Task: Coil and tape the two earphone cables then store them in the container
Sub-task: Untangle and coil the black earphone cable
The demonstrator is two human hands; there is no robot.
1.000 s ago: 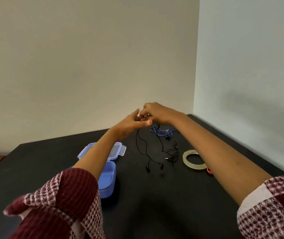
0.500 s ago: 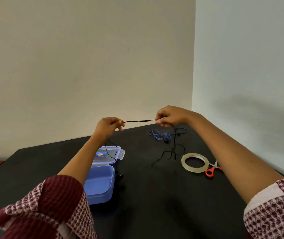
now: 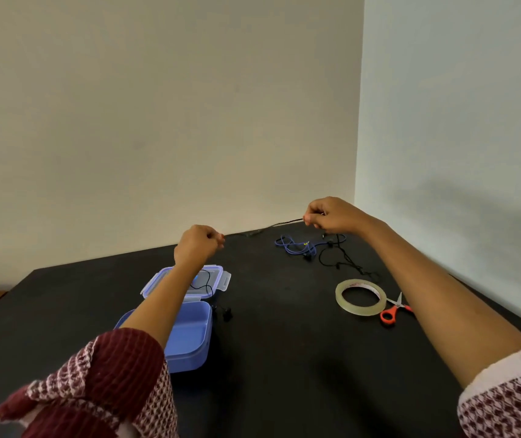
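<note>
Two cables are to be coiled, and neither one is coiled or taped yet, so the task is, in my judgement, only at its beginning. The black cable [image 3: 284,223] is in work: the right hand [image 3: 332,216] pinches it between curled fingers [image 3: 308,220], and the left hand [image 3: 197,245], also with fingers curled tightly, seems to hold the other part, although the thin line near this hand is blurred. Between the hands the cable runs in the air, almost straight. One end hangs from the left hand over the lid [image 3: 223,278] and ends in earbuds [image 3: 226,312] on the desk [image 3: 284,358] just beside the container [image 3: 189,358]. The other end lies loose under the right hand. The blue cable [image 3: 294,246] lies untouched in a loose heap at the far side of the desk. The container stands open with nothing in it, as far as the arm lets me see. The tape [image 3: 360,312] and the scissors [image 3: 390,314] lie unused, touching each other. What remains is the coiling, taping and storing of both cables. Compared with one second ago, when the hands were together over the heap, they have moved well apart, wider than half a second ago, and the stretched part is longer.
</note>
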